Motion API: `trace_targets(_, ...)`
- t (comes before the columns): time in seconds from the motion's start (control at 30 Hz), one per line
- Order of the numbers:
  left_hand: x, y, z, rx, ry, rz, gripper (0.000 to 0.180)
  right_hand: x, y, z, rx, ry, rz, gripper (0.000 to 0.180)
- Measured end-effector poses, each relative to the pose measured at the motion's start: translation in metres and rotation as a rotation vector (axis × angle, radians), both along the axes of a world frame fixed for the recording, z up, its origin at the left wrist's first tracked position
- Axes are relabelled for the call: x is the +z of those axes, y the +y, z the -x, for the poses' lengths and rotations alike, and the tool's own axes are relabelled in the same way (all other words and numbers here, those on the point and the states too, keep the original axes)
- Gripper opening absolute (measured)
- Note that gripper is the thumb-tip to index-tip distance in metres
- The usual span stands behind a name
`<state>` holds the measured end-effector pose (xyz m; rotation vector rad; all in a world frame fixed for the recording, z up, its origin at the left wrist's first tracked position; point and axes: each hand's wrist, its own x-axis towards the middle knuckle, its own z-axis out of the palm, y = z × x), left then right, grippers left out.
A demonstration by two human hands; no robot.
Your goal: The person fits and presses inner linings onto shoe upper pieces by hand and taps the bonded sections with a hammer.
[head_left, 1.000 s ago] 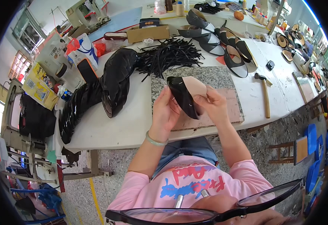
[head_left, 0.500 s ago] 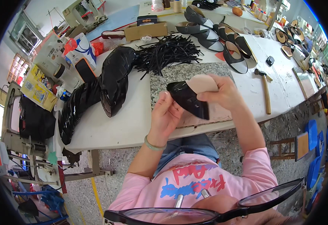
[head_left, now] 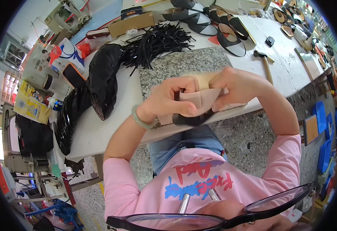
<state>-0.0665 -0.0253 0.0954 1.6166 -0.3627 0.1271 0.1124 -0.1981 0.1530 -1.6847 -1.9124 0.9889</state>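
Both hands grip one shoe upper, its pale beige lining turned up and its black outer face underneath, blurred at the near edge. My left hand, with a pale green bangle at the wrist, has its fingers curled over the lining and the thumb pressed on top. On the opposite edge, my right hand pinches the upper between thumb and bent fingers. Beneath lies a speckled stone slab at the table's near edge, partly covered by the hands.
Left of the slab lie stacked black uppers and a second glossy stack. Thin black strips are heaped beyond. A hammer rests right, near black-and-white uppers. A cardboard box stands far back.
The upper has turned from showing mostly its black side to its beige lining. My left hand has gone from open fingers beneath to gripping it. The view has shifted slightly.
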Motion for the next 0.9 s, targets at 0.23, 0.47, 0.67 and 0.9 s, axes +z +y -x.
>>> trace_targets(0.23,-0.021,0.009,-0.025,0.286,-0.485,-1.557,0.01,-0.094,0.009,0.008,-0.026,-0.777,-0.798,0.008)
trace_targets(0.47,-0.065,-0.009,-0.003,0.315,-0.375,-1.568,0.012,-0.146,0.0,0.024,-0.054,-0.798,-0.717,0.01)
trace_targets(0.67,-0.052,0.001,-0.021,0.358,0.195,-1.289,0.017,-0.141,0.024,0.01,-0.325,-0.353,-0.348,0.019)
trace_targets(0.9,-0.049,0.009,-0.036,0.22,0.44,-1.211,0.021,-0.126,0.047,0.002,-0.171,-0.427,-0.072,0.021)
